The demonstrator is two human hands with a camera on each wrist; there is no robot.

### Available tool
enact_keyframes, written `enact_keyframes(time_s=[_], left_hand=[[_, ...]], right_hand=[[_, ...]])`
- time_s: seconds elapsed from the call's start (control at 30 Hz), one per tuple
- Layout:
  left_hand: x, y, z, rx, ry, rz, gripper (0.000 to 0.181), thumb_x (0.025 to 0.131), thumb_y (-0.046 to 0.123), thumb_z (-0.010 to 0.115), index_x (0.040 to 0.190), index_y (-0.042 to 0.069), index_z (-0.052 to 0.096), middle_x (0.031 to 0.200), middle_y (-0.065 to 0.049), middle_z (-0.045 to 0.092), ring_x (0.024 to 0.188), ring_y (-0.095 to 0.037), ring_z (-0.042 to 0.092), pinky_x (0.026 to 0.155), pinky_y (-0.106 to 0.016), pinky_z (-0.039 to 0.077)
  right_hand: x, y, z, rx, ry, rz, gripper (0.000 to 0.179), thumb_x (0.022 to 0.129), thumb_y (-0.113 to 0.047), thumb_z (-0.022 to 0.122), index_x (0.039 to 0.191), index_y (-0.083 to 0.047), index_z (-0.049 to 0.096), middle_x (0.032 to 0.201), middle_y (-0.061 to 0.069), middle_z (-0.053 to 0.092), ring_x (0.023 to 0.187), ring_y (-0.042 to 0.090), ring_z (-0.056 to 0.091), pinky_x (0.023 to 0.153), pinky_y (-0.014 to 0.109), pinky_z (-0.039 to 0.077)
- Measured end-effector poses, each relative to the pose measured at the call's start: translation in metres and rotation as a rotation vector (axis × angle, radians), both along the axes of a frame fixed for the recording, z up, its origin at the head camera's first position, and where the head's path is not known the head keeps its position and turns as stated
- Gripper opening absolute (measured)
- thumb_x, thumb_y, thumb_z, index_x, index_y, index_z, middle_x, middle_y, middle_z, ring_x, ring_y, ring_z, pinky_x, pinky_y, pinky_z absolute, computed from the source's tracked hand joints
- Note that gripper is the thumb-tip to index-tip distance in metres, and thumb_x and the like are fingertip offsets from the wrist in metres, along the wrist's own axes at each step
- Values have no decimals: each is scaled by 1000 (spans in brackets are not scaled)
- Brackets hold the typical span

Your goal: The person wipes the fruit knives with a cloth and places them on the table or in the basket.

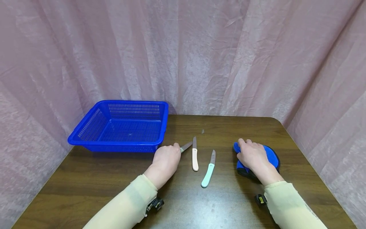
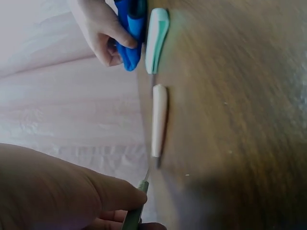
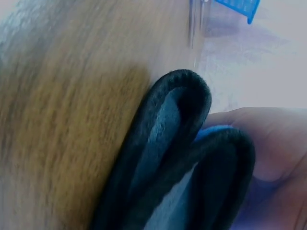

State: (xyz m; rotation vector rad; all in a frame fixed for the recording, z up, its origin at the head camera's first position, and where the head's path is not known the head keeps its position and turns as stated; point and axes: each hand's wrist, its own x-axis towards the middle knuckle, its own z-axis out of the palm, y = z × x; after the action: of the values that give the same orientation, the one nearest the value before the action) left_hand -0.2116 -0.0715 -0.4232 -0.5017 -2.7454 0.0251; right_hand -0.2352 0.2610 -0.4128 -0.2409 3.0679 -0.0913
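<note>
My left hand (image 1: 168, 158) grips a small knife by its dull green handle (image 2: 134, 211); its blade (image 1: 186, 146) points right, towards another knife with a cream handle (image 1: 195, 159). A third knife, with a mint-green handle (image 1: 207, 175), lies a little nearer and to the right. My right hand (image 1: 253, 155) holds a blue cloth piece with black edging (image 1: 272, 156) on the table's right side. In the right wrist view, folds of that black edging (image 3: 184, 79) stand out, while the fingers are partly hidden behind the cloth.
A blue plastic basket (image 1: 118, 148) with slotted walls stands at the back left, just beyond my left hand. The brown wooden table (image 1: 94, 178) ends at a pink curtain (image 1: 206, 63) behind and at both sides.
</note>
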Motion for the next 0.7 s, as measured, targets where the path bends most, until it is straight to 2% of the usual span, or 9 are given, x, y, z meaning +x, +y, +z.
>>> enact_keyframes(time_s=[0.13,0.3,0.7], left_hand=[[6,-2,7,23,45,-4,19,95,-3,72,84,6,59,71,-14,71,60,-30,73,53,-44,59],[13,-7,15,54,106,-36,20,93,-7,71,84,4,58,71,-15,68,59,-30,72,53,-45,59],[16,-10,27,84,260,-104,25,92,-6,75,83,4,54,67,-11,62,53,-29,66,47,-43,54]], right_hand=[[2,0,0,-28,55,14,47,99,-15,75,138,4,56,114,29,66,100,49,67,96,68,51],[6,-3,2,-86,183,53,36,99,-14,77,126,0,57,100,21,65,88,43,68,87,65,55],[16,-24,17,-203,385,104,33,99,-14,75,131,-10,66,107,21,70,91,41,69,84,63,56]])
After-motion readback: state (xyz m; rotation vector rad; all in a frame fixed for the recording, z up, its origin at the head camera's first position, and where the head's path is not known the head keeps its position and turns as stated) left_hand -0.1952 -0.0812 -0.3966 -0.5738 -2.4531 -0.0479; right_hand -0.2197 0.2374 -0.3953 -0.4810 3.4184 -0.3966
